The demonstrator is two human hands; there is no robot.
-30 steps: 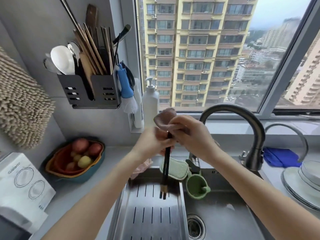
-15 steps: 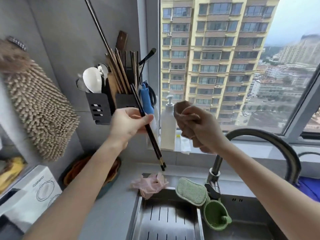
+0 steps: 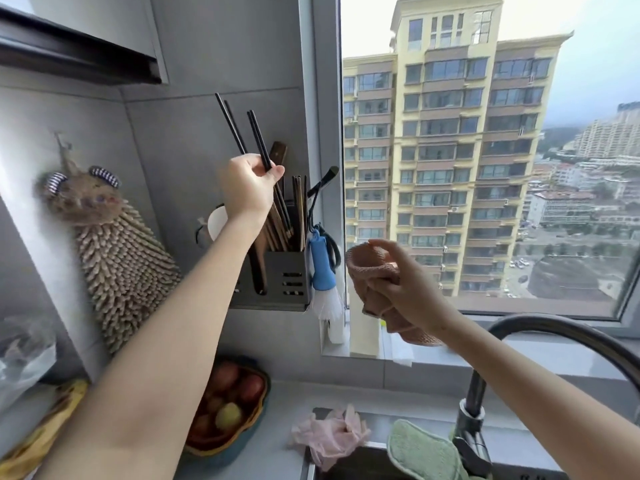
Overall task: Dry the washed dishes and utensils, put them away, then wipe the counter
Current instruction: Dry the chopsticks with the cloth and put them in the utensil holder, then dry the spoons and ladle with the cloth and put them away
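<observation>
Raised now, our left hand [image 3: 247,188] pinches black chopsticks [image 3: 258,143] over the grey wall-mounted holder [image 3: 277,282]; we should lower tips straight.

one head-worn view looks forward, close to the wall-mounted utensil holder [image 3: 277,282] beside the window [image 3: 485,168]

Black chopsticks [image 3: 258,140], pink cloth [image 3: 372,271], grey holder [image 3: 287,284], blue-handled brush [image 3: 322,261]

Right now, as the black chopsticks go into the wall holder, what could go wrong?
The holder is already packed with utensils, so the black chopsticks in the left hand may jam or knock one out. The right hand is occupied by the pink cloth, so it likely couldn't catch anything that falls.
</observation>
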